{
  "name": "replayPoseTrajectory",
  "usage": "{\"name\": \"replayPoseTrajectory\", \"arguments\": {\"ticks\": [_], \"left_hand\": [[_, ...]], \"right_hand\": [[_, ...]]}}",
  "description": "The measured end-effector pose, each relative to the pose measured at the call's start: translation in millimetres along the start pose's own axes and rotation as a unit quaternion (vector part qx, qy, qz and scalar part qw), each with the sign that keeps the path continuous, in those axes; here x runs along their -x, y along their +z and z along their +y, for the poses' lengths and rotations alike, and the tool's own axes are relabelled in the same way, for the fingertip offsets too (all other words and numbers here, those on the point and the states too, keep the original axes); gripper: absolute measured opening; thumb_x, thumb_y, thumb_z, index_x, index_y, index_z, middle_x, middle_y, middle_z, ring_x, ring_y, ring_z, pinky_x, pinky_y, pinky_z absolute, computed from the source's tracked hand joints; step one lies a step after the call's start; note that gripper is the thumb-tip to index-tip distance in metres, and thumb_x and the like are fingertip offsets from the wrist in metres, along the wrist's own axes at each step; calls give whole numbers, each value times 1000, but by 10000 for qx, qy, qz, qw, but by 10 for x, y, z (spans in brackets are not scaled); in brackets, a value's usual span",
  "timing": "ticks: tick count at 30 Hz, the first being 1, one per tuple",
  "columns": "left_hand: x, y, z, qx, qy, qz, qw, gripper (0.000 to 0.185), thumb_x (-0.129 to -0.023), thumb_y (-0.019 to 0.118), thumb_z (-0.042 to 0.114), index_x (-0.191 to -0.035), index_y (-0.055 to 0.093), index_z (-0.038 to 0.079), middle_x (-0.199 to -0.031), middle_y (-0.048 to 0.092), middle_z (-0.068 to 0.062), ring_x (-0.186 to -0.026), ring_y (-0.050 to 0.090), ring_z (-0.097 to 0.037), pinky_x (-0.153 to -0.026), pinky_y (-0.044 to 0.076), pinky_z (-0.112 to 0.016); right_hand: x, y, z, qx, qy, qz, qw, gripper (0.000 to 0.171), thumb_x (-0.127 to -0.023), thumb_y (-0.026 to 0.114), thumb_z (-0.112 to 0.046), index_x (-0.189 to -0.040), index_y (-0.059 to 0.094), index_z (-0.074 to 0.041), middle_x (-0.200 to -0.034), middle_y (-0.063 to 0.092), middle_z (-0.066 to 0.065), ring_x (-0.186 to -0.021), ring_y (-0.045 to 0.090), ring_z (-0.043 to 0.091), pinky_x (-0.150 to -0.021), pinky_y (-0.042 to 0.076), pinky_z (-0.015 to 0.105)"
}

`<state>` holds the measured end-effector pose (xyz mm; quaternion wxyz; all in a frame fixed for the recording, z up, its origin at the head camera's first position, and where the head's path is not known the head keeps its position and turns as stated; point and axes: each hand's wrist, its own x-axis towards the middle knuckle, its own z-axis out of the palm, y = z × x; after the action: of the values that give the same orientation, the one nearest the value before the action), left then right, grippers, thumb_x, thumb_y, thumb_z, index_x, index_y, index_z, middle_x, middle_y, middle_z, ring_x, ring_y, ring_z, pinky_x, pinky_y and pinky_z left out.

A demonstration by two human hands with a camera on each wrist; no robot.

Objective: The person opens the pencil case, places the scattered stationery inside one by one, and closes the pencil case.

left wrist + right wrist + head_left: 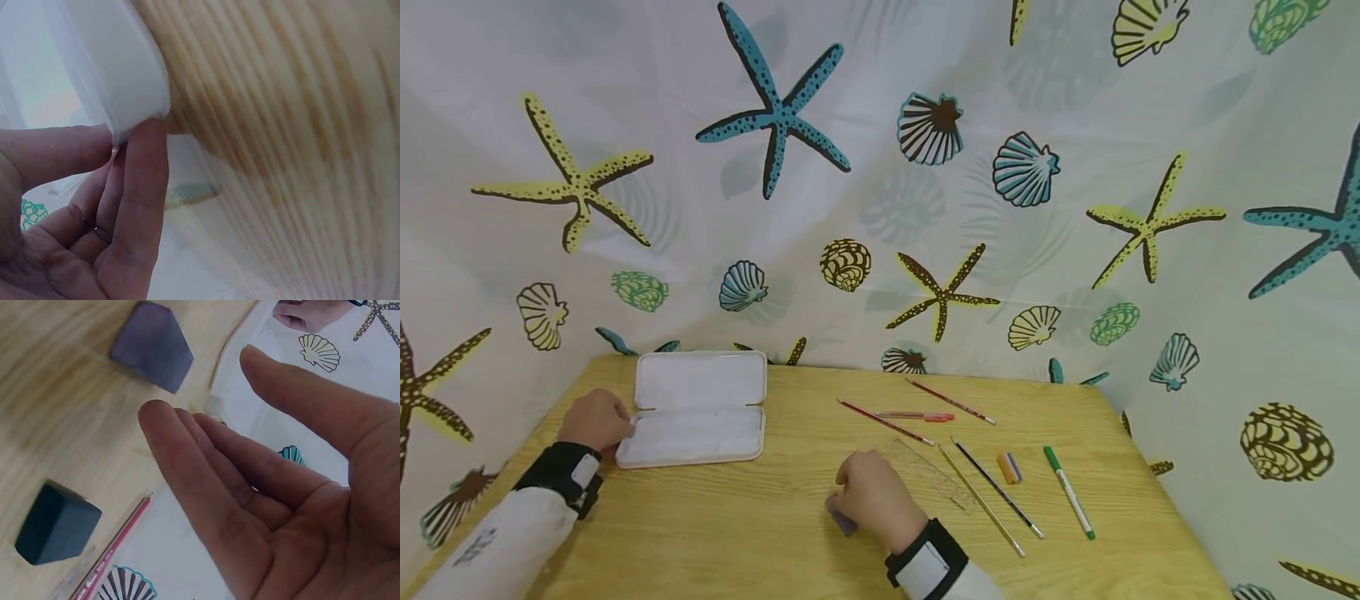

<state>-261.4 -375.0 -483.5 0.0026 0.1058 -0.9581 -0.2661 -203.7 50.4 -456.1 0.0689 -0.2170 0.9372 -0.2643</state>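
A white pencil case (692,437) lies with its lid folded back at the table's left. At its left edge is my left hand (595,419); the left wrist view shows thumb and fingertips pinching the white case's corner (128,69). My right hand (880,498) is low over the middle of the table, beside a purple slant-sided block (841,520). In the right wrist view, the fingers are extended, the thumb stands apart, and nothing is between them. There the purple block (153,347) sits beyond the fingertips, and a dark green block (57,524) lies nearby, hidden in the head view.
Right of my right hand lie a clear ruler (928,471), a yellow pencil (981,500), a dark pencil (997,487), an orange-and-blue eraser (1009,468) and a green-capped marker (1070,493). Farther back are two red pencils (883,421) and a red pen (917,416). A printed curtain (880,208) hangs behind.
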Motion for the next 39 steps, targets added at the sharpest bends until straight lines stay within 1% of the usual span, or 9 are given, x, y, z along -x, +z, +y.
{"name": "replayPoseTrajectory", "arguments": {"ticks": [3, 5, 10, 14, 17, 24, 31, 34, 39], "left_hand": [[10, -2, 2, -4, -2, -5, 10000, 13, -83, 69, 5, -78, 66, -6, -63, 57, -9, -57, 54, -24, -51, 45, -34], [20, -1, 6, 1, 11, 11, 10000, 12, -82, 69, 5, -77, 66, -6, -62, 57, -9, -57, 54, -24, -51, 44, -34], [52, 7, 19, -1, 12, 4, 10000, 12, -82, 68, 5, -75, 66, -5, -61, 56, -8, -56, 54, -23, -51, 44, -34], [76, 14, 27, -4, 27, 31, 10000, 12, -81, 68, 4, -74, 65, -4, -61, 56, -8, -56, 54, -23, -51, 43, -34], [100, 20, 43, -9, 47, 66, 10000, 11, -81, 68, 3, -73, 65, -4, -61, 56, -8, -56, 54, -23, -51, 43, -34], [104, 18, 55, -55, 142, 53, 9999, 11, -81, 67, 3, -73, 65, -4, -62, 56, -8, -57, 54, -24, -52, 43, -34], [53, 4, 44, -107, 115, 56, 9999, 11, -81, 67, 3, -73, 65, -5, -63, 56, -9, -58, 54, -24, -52, 43, -34], [39, 20, 23, -86, 90, 43, 9999, 11, -81, 67, 3, -72, 65, -3, -62, 56, -8, -57, 54, -24, -52, 43, -34], [46, 17, 14, -11, 31, 12, 10000, 12, -82, 67, 4, -73, 65, -4, -61, 56, -8, -55, 54, -23, -51, 44, -34]], "right_hand": [[10, 41, 3, -50, -26, -25, 10000, 13, -80, 87, -11, -77, 78, -2, -75, 72, 5, -63, 56, 6, -63, 50, 26], [20, 64, 6, -123, -11, -30, 9999, 14, -80, 87, -9, -73, 75, -3, -67, 68, 2, -57, 52, 5, -58, 46, 25], [47, 118, 15, -289, 53, -12, 9996, 25, -79, 86, -4, -63, 66, -7, -52, 50, -7, -46, 44, 5, -49, 35, 23], [45, 148, 28, -184, 120, 18, 9998, 23, -76, 87, -5, -65, 68, -9, -57, 55, -7, -50, 49, 6, -54, 43, 24], [46, 166, 38, -18, 161, 34, 9999, 27, -75, 89, -7, -62, 65, -10, -56, 54, -7, -52, 49, 7, -56, 43, 24], [70, 177, 35, 86, 127, 87, 9998, 44, -73, 90, -8, -48, 55, -14, -42, 41, -11, -41, 42, 7, -48, 34, 22], [45, 150, 33, 169, -9, 173, 9997, 56, -74, 87, -5, -48, 39, -17, -50, 23, -13, -47, 25, 6, -48, 23, 23], [32, 138, 27, 203, -122, 166, 9996, 44, -75, 83, -1, -52, 48, -14, -54, 34, -12, -51, 31, 5, -49, 29, 23], [-16, 103, -7, 232, -275, 172, 9992, 18, -77, 84, -1, -69, 69, -9, -69, 59, -6, -62, 49, 5, -58, 44, 24]]}}
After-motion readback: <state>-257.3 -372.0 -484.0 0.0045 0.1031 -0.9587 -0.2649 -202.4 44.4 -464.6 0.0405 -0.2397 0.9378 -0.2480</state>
